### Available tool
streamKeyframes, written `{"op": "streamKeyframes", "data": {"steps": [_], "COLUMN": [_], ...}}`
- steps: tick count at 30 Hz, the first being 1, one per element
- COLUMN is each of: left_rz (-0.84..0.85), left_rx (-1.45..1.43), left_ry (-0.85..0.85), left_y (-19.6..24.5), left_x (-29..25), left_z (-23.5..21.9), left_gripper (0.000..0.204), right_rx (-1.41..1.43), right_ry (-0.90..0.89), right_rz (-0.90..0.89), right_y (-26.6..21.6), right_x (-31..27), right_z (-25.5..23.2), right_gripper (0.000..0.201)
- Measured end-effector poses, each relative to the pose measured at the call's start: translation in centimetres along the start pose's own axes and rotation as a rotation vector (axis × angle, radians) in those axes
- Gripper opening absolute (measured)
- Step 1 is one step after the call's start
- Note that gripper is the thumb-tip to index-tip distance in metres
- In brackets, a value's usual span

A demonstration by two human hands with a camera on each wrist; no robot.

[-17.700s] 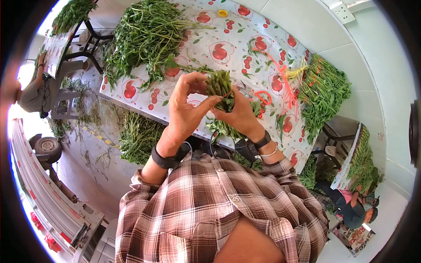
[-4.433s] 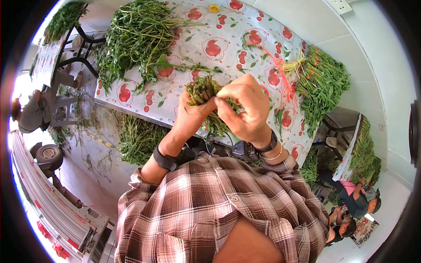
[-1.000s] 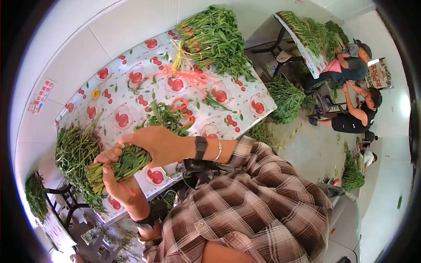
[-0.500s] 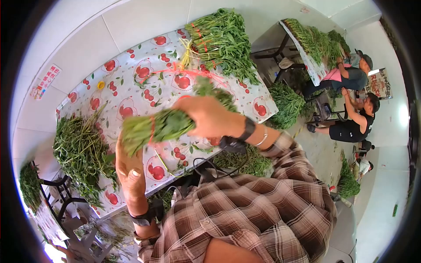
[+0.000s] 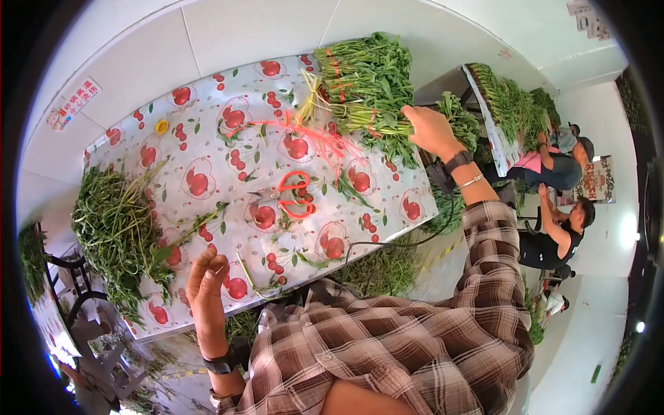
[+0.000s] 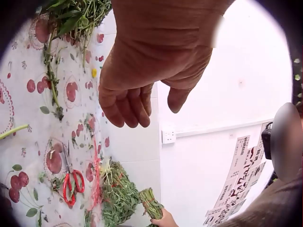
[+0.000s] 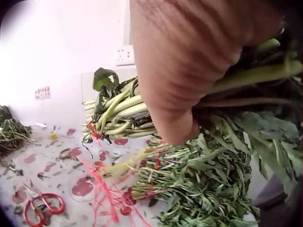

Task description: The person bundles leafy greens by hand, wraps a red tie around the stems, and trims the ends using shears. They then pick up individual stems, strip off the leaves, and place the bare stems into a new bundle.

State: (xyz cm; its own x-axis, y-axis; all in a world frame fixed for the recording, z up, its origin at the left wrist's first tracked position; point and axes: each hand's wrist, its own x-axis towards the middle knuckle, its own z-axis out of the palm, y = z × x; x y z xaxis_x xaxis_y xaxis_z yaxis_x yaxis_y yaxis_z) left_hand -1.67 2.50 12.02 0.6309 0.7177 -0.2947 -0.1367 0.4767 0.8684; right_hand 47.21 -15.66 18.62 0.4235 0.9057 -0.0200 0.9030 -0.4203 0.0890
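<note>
My right hand (image 5: 432, 131) reaches to the far right of the table and grips a bunch of leafy greens (image 7: 125, 113) by its middle. In the right wrist view its cut stems point left, with a bit of red string near their ends. The bunch is above and overlaps the stack of tied greens (image 5: 363, 76), several bunches bound with red bands. My left hand (image 5: 206, 294) holds nothing; its fingers are loosely bent over the table's near edge. Scissors with red handles (image 6: 66, 189) lie on the cherry-patterned tablecloth.
Loose greens (image 5: 114, 235) are heaped at the table's left end. Pink strings (image 5: 304, 131) and a yellow tie bundle (image 5: 310, 100) lie beside the stack. A yellow ring (image 5: 162, 126) sits near the wall. People work by another table (image 5: 484, 117) at right.
The tied bunch, earlier between both hands, has moved right and away in my right hand. My left hand has let go of it. The scissors are now uncovered, and the head view has turned right.
</note>
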Motion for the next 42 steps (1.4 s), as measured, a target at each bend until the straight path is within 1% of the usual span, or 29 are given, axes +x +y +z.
{"op": "streamKeyframes", "data": {"steps": [1, 3, 4, 6, 7, 9, 10, 12, 14, 16, 17, 20, 21, 25, 28, 30, 32, 34, 36, 37, 38, 40, 41, 42], "left_rz": [-0.016, -0.038, -0.061, -0.083, -0.099, -0.129, -0.131, -0.148, -0.159, -0.169, -0.186, -0.216, -0.226, -0.249, -0.25, -0.27, -0.277, -0.281, -0.308, -0.304, -0.312, -0.324, -0.321, -0.319], "left_rx": [-0.014, -0.028, -0.041, -0.037, -0.041, -0.049, -0.046, -0.054, -0.061, -0.067, -0.055, -0.049, -0.059, -0.049, -0.062, -0.043, -0.027, -0.019, -0.043, -0.043, -0.043, -0.042, -0.028, -0.014], "left_ry": [0.016, 0.042, 0.063, 0.092, 0.105, 0.132, 0.138, 0.162, 0.173, 0.186, 0.198, 0.222, 0.23, 0.273, 0.251, 0.231, 0.236, 0.238, 0.228, 0.226, 0.226, 0.227, 0.237, 0.247], "left_y": [-0.3, -0.9, -1.2, -2.0, -2.4, -2.7, -2.9, -3.2, -3.6, -4.1, -4.3, -4.7, -4.8, -5.0, -5.5, -5.6, -5.5, -5.6, -5.8, -5.7, -5.7, -5.6, -5.6, -5.5], "left_x": [0.2, 0.3, 0.3, 0.5, 0.5, 0.5, 0.6, 0.7, 0.8, 0.8, 0.8, 0.8, 0.8, 0.8, 1.1, 1.5, 1.9, 1.9, 2.0, 2.0, 2.0, 1.9, 1.9, 1.9], "left_z": [0.1, 0.5, 0.7, 0.8, 0.9, 1.3, 1.5, 1.9, 2.4, 2.8, 2.9, 3.4, 3.6, 4.2, 4.4, 4.9, 5.5, 5.7, 5.5, 5.4, 5.3, 5.1, 5.0, 4.9], "left_gripper": [0.046, 0.045, 0.044, 0.043, 0.042, 0.04, 0.04, 0.04, 0.04, 0.04, 0.039, 0.039, 0.039, 0.04, 0.039, 0.039, 0.038, 0.036, 0.036, 0.036, 0.035, 0.034, 0.034, 0.033], "right_rx": [-0.038, -0.086, -0.082, -0.165, -0.16, -0.17, -0.165, -0.147, -0.13, -0.098, -0.072, -0.108, -0.078, -0.009, 0.007, -0.041, -0.092, -0.097, -0.106, -0.098, -0.1, -0.016, -0.024, -0.024], "right_ry": [0.005, -0.003, -0.005, -0.055, -0.055, -0.081, -0.082, -0.097, -0.102, -0.068, -0.101, -0.068, -0.08, -0.136, -0.129, -0.124, -0.082, -0.105, -0.01, -0.047, -0.043, 0.0, -0.033, -0.035], "right_rz": [-0.035, -0.074, -0.082, -0.111, -0.117, -0.157, -0.16, -0.226, -0.237, -0.258, -0.262, -0.247, -0.22, -0.177, -0.169, -0.16, -0.144, -0.13, -0.162, -0.145, -0.146, -0.152, -0.144, -0.143], "right_y": [0.9, 2.2, 3.0, 4.4, 4.8, 5.6, 5.8, 6.1, 6.1, 6.4, 6.6, 7.9, 8.0, 8.5, 8.8, 8.6, 8.4, 8.3, 8.2, 8.0, 7.8, 7.4, 7.2, 6.9], "right_x": [0.6, 2.2, 3.0, 4.7, 5.5, 6.9, 7.7, 9.1, 10.2, 11.3, 11.8, 13.0, 13.2, 13.6, 13.7, 13.6, 13.6, 13.4, 13.2, 12.9, 12.6, 11.8, 11.5, 11.2], "right_z": [0.7, 2.0, 2.7, 4.0, 4.7, 5.8, 6.2, 7.1, 7.8, 8.8, 9.3, 12.1, 12.2, 12.3, 12.3, 13.0, 13.5, 13.7, 13.8, 13.6, 13.3, 12.7, 12.3, 11.9], "right_gripper": [0.038, 0.034, 0.034, 0.036, 0.036, 0.044, 0.044, 0.039, 0.039, 0.039, 0.04, 0.042, 0.047, 0.051, 0.051, 0.051, 0.051, 0.051, 0.051, 0.056, 0.056, 0.065, 0.072, 0.072]}}
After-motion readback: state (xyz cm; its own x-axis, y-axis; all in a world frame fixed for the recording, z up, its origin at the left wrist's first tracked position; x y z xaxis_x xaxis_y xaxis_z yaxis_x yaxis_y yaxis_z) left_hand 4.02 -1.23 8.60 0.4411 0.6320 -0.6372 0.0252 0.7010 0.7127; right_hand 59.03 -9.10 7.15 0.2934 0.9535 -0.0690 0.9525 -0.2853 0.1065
